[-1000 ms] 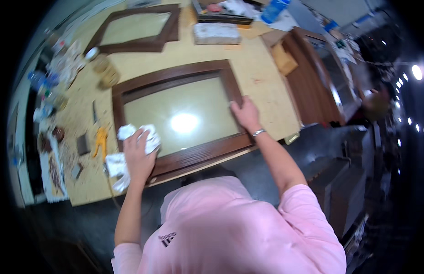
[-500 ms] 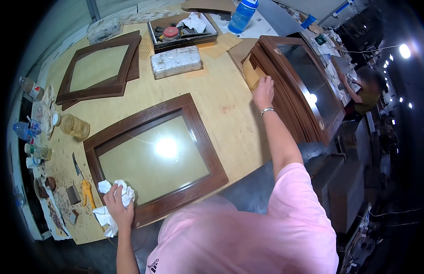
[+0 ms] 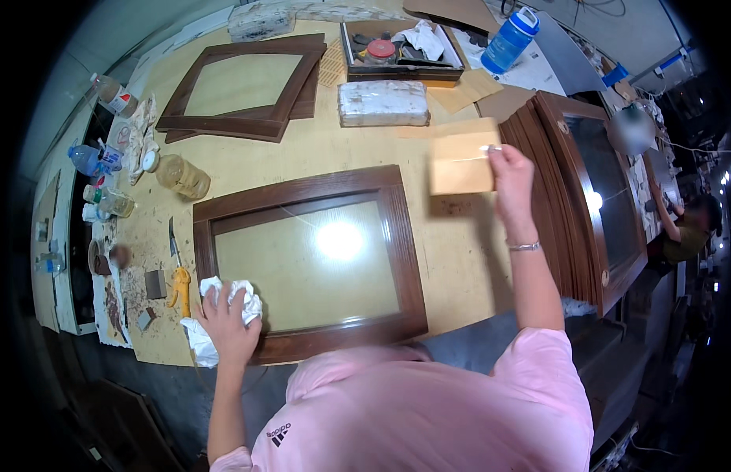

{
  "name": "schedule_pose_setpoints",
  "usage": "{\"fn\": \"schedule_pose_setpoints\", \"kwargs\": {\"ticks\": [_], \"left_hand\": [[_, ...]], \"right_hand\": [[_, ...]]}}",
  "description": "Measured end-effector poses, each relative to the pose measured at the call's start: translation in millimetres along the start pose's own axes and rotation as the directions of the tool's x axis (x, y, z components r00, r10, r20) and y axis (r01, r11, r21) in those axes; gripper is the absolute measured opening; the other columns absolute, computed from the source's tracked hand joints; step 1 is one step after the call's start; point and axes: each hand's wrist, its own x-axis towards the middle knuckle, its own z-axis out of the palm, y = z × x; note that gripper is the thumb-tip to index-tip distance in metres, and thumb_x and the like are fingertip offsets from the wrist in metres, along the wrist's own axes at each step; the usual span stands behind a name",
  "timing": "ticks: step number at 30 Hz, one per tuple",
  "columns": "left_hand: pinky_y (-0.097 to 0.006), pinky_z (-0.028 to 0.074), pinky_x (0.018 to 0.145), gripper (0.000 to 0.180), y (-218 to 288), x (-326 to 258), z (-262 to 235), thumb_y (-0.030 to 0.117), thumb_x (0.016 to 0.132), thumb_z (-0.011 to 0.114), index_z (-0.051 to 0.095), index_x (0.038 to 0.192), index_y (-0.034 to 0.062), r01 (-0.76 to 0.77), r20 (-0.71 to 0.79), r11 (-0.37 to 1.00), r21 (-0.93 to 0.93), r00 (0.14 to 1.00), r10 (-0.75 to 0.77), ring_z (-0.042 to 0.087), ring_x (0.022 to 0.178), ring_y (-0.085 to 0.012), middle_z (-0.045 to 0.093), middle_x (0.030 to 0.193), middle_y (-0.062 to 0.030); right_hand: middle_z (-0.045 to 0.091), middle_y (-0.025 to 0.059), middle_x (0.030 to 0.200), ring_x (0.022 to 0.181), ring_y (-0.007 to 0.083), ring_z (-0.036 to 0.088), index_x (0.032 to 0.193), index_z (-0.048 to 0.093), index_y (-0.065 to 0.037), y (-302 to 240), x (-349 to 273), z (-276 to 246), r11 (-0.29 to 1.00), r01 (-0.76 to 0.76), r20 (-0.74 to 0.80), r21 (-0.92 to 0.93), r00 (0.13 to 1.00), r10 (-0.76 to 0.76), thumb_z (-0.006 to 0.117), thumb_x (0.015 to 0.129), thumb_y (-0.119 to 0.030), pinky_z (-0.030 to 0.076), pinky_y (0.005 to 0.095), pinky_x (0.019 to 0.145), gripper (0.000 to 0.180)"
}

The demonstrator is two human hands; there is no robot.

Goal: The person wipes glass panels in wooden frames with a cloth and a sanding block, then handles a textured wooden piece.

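Note:
My right hand pinches a folded tan sheet of sandpaper by its right edge. The sheet is raised above the table, left of a stack of brown wooden door panels. My left hand presses on a crumpled white rag, its fingers spread and bent over the cloth. That hand rests at the near left corner of a brown wooden-framed glass door panel, which lies flat before me. A bright lamp reflection shows in its glass.
Left lie a yellow-handled knife, a grey sanding block and a jar of yellowish liquid. Behind are two stacked frames, a white wrapped block, an open box and a blue bottle. Another person works far right.
My right hand has lifted the sandpaper away from beside the panel stack and brought it left over the table. The left hand stays on the rag. The whole view has shifted and turned.

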Motion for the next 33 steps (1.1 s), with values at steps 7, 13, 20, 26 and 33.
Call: {"fn": "schedule_pose_setpoints", "kwargs": {"ticks": [7, 13, 20, 26, 33], "left_hand": [[-0.045, 0.036, 0.108, 0.08, 87, 43, -40, 0.015, 0.073, 0.077, 0.041, 0.143, -0.0012, -0.089, -0.099, 0.621, -0.779, 0.995, 0.019, 0.048, 0.125, -0.0404, 0.053, 0.134, -0.0223], [-0.027, 0.052, 0.088, 0.055, 84, 32, -29, -0.008, 0.091, 0.058, 0.04, 0.143, -0.0036, 0.144, 0.177, -0.14, -0.98, 0.946, -0.271, 0.066, 0.101, -0.0161, 0.064, 0.118, -0.0178], [-0.024, 0.052, 0.083, 0.044, 76, 11, -20, -0.006, 0.089, 0.063, 0.053, 0.132, -0.0041, 0.146, 0.167, -0.099, -0.984, 0.954, -0.25, 0.063, 0.095, -0.0104, 0.066, 0.109, -0.0102], [-0.032, 0.048, 0.082, 0.027, 63, 15, -32, -0.001, 0.079, 0.074, 0.072, 0.107, 0.0022, -0.023, -0.111, 0.476, -0.879, 0.981, -0.159, 0.061, 0.088, -0.02, 0.066, 0.098, -0.0087], [-0.034, 0.047, 0.078, 0.021, 71, 19, -34, 0.0, 0.073, 0.075, 0.073, 0.094, 0.0024, -0.267, -0.305, 0.619, -0.739, 0.951, 0.047, 0.058, 0.094, -0.0251, 0.065, 0.091, -0.0068]], "right_hand": [[0.068, 0.0086, 0.101, 0.093, 0.015, 0.065, 0.105, 0.063, 0.002, 14, -113, 130, 0.719, -0.593, 0.586, 0.362, 0.745, 0.32, 0.058, 0.095, -0.008, 0.053, 0.029, 0.086, 0.014], [0.067, 0.0099, 0.115, 0.105, 0.0162, 0.064, 0.119, 0.061, 0.002, -10, -173, 151, 0.598, -0.723, 0.755, 0.347, 0.594, 0.279, 0.061, 0.092, -0.005, 0.051, 0.0308, 0.093, 0.027], [0.068, 0.0096, 0.115, 0.102, 0.0146, 0.064, 0.121, 0.06, 0.003, -4, -217, 145, 0.814, -0.525, 0.659, 0.249, 0.708, 0.255, 0.067, 0.082, 0.007, 0.051, 0.0302, 0.091, 0.04], [0.071, 0.0093, 0.104, 0.09, 0.0124, 0.066, 0.112, 0.067, 0.005, 0, -226, 140, 0.845, -0.464, 0.619, 0.266, 0.754, 0.219, 0.067, 0.081, 0.007, 0.053, 0.0276, 0.082, 0.031], [0.072, 0.0071, 0.098, 0.086, 0.0109, 0.066, 0.105, 0.071, 0.004, 8, -238, 139, 0.893, -0.4, 0.601, 0.208, 0.772, 0.205, 0.067, 0.082, 0.007, 0.053, 0.0267, 0.078, 0.024]]}}
